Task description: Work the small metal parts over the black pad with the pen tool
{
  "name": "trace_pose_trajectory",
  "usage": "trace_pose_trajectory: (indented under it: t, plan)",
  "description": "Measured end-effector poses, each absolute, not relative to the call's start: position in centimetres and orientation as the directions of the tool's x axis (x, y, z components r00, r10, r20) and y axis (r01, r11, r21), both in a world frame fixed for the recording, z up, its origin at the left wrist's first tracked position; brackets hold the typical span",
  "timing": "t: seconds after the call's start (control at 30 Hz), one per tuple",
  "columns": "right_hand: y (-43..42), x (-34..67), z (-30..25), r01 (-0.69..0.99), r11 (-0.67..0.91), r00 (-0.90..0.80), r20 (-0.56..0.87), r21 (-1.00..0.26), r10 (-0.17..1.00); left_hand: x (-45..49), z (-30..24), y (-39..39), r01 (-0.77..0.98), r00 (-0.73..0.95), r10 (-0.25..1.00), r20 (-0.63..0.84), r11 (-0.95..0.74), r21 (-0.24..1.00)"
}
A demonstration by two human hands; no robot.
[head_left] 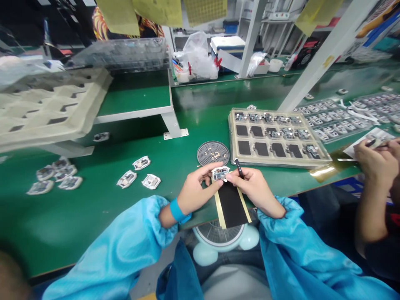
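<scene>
In my left hand (pixel 196 185) is a small white housing with a circuit board inside (pixel 220 173), pinched between thumb and fingers. My right hand (pixel 251 185) is closed around a slim black tool (pixel 238 167) that points up and away. Its thumb and index fingertips touch the housing's right edge, by a small white bit. Below both hands a black mat strip with yellow taped edges (pixel 233 206) hangs over the bench's front edge. Just behind the housing sits a round grey perforated dish (pixel 213 152) with small pale pieces in it.
Right of the dish stands a tray (pixel 278 160) with several circuit boards in its pockets. Similar white housings (pixel 151 181) lie to the left, with a cluster (pixel 59 173) farther out. A metal stand leg (pixel 176 133) is bolted behind. At right are another person's hands (pixel 375 158).
</scene>
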State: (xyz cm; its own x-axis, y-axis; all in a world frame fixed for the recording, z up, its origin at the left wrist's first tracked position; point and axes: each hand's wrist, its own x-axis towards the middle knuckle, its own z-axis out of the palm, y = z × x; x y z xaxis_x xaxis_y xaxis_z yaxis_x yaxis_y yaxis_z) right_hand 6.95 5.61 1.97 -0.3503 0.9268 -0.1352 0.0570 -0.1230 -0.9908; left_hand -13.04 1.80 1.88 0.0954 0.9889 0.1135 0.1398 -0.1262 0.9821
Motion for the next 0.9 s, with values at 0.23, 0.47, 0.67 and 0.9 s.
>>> trace_pose_trajectory:
  t: [0.23,0.47,0.67,0.9]
  plan:
    - [5.7,7.2,1.6,0.020,-0.164,-0.377,-0.160,-0.986,0.913,-12.9,1.9,1.9,0.142,0.090,0.991,0.100,-0.112,0.984]
    - [5.7,7.0,1.5,0.031,-0.159,-0.352,-0.160,-0.987,0.922,-12.9,2.2,1.7,0.333,0.065,0.974,0.217,-0.226,0.915]
    - [5.7,6.9,1.5,0.043,-0.139,-0.340,-0.145,-0.989,0.929,-13.0,2.7,1.6,0.392,0.060,0.960,0.274,-0.275,0.878]
    - [5.8,5.8,1.9,-0.074,-0.007,-0.299,0.015,-0.997,0.954,-13.0,2.4,1.9,-0.023,0.042,0.999,0.005,-0.004,1.000]
